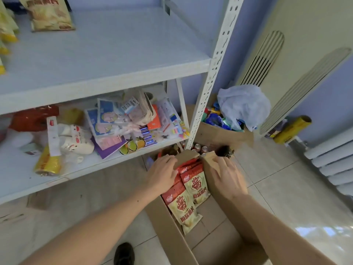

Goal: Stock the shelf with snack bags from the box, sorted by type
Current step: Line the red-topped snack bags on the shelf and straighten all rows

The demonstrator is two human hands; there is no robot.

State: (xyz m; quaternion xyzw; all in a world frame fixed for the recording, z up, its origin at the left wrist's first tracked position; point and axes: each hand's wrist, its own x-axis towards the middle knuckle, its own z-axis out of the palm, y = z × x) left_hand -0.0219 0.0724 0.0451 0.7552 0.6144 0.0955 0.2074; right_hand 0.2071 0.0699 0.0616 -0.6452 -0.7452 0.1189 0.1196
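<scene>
Cardboard is what both my hands are working on in the head view: the box (193, 243) is sitting on the floor beside the shelf (107, 60). My left hand (162, 174) is lying flat, fingers straight, pressing one flap outward; my right hand (227, 176) is curling over the opposite flap, gripping it, likely to widen the opening. Between them, red-and-cream snack bags (188, 196) are lying stacked inside. A matching bag (50, 13) is already resting on the upper shelf, probably marking that type's spot.
</scene>
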